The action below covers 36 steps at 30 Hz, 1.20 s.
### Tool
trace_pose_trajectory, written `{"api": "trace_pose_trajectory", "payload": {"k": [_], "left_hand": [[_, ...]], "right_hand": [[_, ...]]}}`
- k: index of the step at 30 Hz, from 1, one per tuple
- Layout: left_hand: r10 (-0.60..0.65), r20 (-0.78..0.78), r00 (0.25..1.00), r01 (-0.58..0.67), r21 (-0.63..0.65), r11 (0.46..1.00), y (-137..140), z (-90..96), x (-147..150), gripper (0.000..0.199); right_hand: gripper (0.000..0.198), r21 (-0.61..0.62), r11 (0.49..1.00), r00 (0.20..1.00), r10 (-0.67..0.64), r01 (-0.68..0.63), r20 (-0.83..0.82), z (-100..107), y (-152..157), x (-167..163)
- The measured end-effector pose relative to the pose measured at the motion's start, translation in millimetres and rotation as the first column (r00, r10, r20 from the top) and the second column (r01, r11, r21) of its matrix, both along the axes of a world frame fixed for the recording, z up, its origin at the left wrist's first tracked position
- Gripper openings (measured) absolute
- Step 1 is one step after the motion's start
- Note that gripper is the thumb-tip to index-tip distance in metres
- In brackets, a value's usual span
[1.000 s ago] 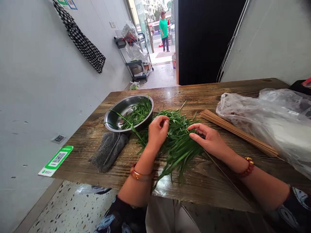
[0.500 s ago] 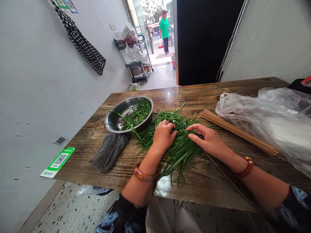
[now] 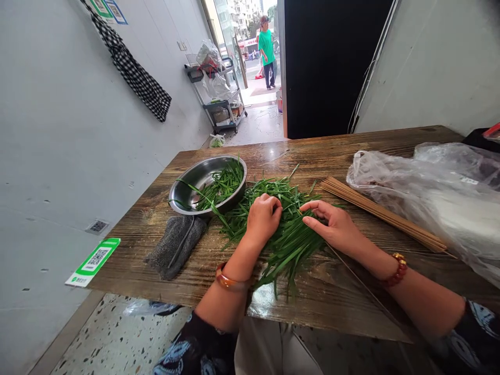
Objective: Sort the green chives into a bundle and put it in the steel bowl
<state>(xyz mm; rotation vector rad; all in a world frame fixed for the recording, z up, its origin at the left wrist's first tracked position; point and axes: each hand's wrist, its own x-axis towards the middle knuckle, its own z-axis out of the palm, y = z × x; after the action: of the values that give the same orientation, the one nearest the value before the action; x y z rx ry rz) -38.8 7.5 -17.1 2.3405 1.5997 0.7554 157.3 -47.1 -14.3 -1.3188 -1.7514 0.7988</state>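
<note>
Cut garlic chives (image 3: 295, 237) lie in a loose green heap on the wooden table, long leaves toward me. My left hand (image 3: 262, 216) rests over the heap's left side, its fingers curled and the thumb against the index finger; what they pinch is hidden. At the heap's right side my right hand (image 3: 332, 221) is closed on a thin bamboo skewer (image 3: 361, 281), which slants down under the wrist toward the table's near edge. More chives (image 3: 224, 182) lie in a steel bowl (image 3: 183, 179) to the left of the heap.
A bundle of skewers (image 3: 383, 213) lies on the right, beside clear plastic bags (image 3: 433, 182). A dark grey cloth (image 3: 175, 247) sits in front of the bowl. Past the table are a cart (image 3: 219, 104) and a person (image 3: 266, 52) in the doorway.
My left thumb has closed against the index finger, and that hand has shifted slightly. My right hand stays about where it was. The person in the doorway has moved an arm.
</note>
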Motion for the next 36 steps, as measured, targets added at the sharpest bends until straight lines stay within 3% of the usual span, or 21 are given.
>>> {"api": "trace_pose_trajectory", "payload": {"k": [5,10,12,15,18,30,36], "left_hand": [[-0.025,-0.053,0.998,0.025,-0.012,1.000,-1.6,-1.9,2.3,0.005],[-0.007,0.206,0.979,0.009,-0.010,1.000,-0.6,4.5,2.0,0.012],[0.016,0.383,0.924,0.015,-0.078,0.997,-0.3,7.6,0.9,0.009],[0.030,0.635,0.772,0.135,-0.210,0.968,-1.0,10.2,0.3,0.003],[0.039,0.739,0.672,0.247,-0.273,0.930,-3.4,11.3,2.1,0.014],[0.123,0.748,0.652,0.312,-0.412,0.856,-15.2,23.5,7.3,0.015],[-0.010,0.671,0.742,0.312,-0.331,0.890,-14.3,22.0,9.8,0.011]], "right_hand": [[0.025,0.008,1.000,1.000,-0.009,0.009,0.010,-0.2,0.9,0.0],[0.028,-0.006,1.000,1.000,-0.007,0.007,0.002,-1.8,1.8,1.0],[0.028,-0.008,1.000,1.000,-0.004,0.003,-0.004,-2.0,1.7,0.9],[0.028,-0.007,1.000,1.000,-0.005,0.005,-0.021,-1.9,1.3,0.6],[0.029,-0.009,1.000,0.999,-0.012,0.011,-0.030,-1.4,1.1,0.5],[0.038,-0.052,0.999,0.999,-0.005,0.003,-0.040,-1.5,3.9,2.0],[0.042,-0.045,0.999,0.998,-0.025,0.022,-0.065,-4.4,4.6,1.6]]}}
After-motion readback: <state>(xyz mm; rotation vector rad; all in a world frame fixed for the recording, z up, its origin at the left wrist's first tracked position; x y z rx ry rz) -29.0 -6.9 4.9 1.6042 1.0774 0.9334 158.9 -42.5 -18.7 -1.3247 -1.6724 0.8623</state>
